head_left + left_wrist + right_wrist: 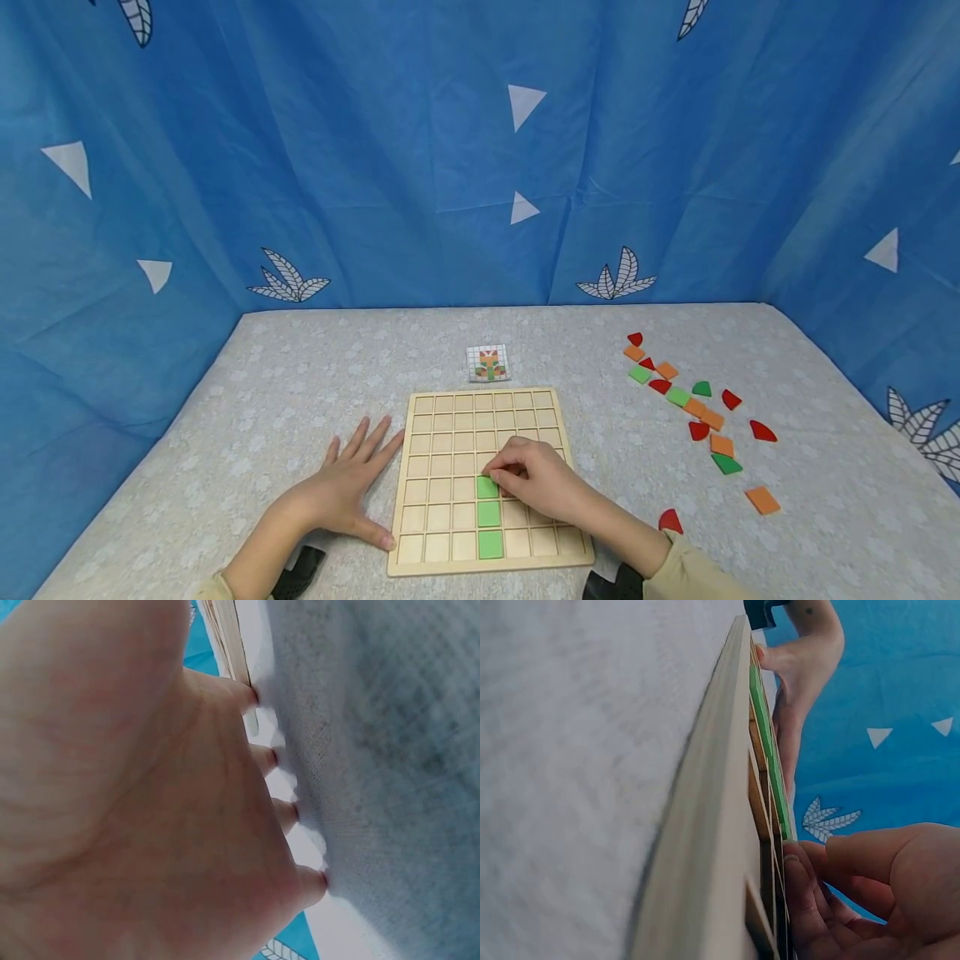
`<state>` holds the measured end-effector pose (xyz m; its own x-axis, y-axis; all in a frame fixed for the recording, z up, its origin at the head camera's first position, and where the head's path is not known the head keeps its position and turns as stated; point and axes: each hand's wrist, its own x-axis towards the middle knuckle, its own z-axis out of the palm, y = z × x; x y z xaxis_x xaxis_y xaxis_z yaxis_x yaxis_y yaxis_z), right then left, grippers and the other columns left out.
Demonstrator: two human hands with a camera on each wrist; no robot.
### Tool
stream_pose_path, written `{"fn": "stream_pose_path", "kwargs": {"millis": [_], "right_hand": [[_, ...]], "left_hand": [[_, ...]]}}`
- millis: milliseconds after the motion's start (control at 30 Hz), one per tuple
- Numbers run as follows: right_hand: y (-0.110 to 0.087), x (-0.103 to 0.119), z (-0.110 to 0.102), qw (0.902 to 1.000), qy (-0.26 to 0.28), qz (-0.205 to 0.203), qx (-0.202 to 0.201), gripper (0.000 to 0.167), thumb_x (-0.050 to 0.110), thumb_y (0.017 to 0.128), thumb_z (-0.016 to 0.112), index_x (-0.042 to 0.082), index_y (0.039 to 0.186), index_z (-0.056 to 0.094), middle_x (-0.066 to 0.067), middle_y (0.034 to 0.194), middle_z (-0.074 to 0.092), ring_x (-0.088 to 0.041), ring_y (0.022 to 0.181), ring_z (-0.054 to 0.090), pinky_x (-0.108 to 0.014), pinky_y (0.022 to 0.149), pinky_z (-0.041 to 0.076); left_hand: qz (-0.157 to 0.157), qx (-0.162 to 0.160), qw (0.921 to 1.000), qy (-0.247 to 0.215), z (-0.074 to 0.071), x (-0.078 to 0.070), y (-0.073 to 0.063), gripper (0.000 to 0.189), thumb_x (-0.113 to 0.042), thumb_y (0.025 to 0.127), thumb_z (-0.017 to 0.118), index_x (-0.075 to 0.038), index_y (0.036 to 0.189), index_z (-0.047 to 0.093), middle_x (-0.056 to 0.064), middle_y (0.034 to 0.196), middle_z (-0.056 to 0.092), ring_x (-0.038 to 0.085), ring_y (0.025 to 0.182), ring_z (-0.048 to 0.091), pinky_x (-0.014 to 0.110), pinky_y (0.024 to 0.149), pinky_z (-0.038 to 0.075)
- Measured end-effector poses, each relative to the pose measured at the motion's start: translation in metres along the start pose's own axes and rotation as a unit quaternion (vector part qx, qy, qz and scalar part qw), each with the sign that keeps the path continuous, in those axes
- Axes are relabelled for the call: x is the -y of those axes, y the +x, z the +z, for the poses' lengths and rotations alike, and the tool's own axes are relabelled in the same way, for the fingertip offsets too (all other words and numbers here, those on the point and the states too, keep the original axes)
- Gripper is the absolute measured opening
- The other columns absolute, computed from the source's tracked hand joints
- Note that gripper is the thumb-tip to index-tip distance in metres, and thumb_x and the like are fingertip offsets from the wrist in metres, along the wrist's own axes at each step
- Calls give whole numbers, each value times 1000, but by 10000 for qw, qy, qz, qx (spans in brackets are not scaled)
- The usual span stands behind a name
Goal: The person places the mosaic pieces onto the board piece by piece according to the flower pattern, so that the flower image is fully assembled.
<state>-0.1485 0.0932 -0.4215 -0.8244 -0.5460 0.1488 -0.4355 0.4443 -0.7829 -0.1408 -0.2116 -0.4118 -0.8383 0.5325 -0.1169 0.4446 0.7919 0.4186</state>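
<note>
A wooden grid board (438, 569) lies on the table with three light green square tiles in one column: a near tile (491, 545), a middle tile (489, 514) and a far tile (487, 487). My right hand (536, 479) is over the board, its thumb and curled index finger pinching at the upper edge of the far tile. In the right wrist view the fingertips (791, 851) meet the end of the green row. My left hand (341, 492) lies spread at the board's left side, thumb on its near-left corner, the other fingertips on the cloth.
A small printed pattern card (487, 363) lies beyond the board. To the right, loose pieces are scattered: orange squares (762, 500), red quarter-round pieces (763, 431), dark green pieces (726, 464) and light green squares (641, 374). A blue curtain (420, 167) hangs behind the table.
</note>
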Motion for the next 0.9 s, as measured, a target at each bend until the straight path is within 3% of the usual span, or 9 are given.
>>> {"fn": "stream_pose_path", "kwargs": {"millis": [233, 433, 667, 900], "right_hand": [[-2, 4, -15, 9990, 204, -102, 394, 15, 14, 93, 60, 10, 101, 72, 8, 90, 62, -8, 74, 55, -25, 64, 48], [-15, 3, -51, 9977, 364, -40, 572, 21, 18, 94, 59, 6, 108, 69, -2, 98, 64, -11, 80, 58, -28, 70, 50], [-50, -25, -102, 9960, 410, 225, 765, 25, 17, 91, 63, 2, 111, 66, -8, 101, 64, -14, 84, 60, -29, 71, 51], [-86, -58, -131, 9948, 472, 393, 809, 22, 15, 90, 63, 4, 109, 67, -8, 103, 64, -13, 89, 60, -28, 70, 52]], "left_hand": [[-25, 34, 10000, -2, 1, 0, -1, 131, -71, 49, 73, -6, 149, 20, 22, 153, 2, 46, 135, -5, 72, 95, -2], [-8, 32, 10000, 40, 0, 1, 0, 132, -73, 48, 72, -7, 150, 20, 22, 153, 2, 45, 135, -5, 72, 95, -1], [3, 77, 9999, 86, 0, 2, 1, 132, -73, 49, 71, -7, 150, 18, 21, 153, 1, 45, 135, -6, 72, 95, -2], [7, 48, 9999, 113, 1, 3, 1, 133, -74, 49, 71, -7, 150, 19, 21, 153, 1, 45, 135, -6, 72, 95, -2]]}}
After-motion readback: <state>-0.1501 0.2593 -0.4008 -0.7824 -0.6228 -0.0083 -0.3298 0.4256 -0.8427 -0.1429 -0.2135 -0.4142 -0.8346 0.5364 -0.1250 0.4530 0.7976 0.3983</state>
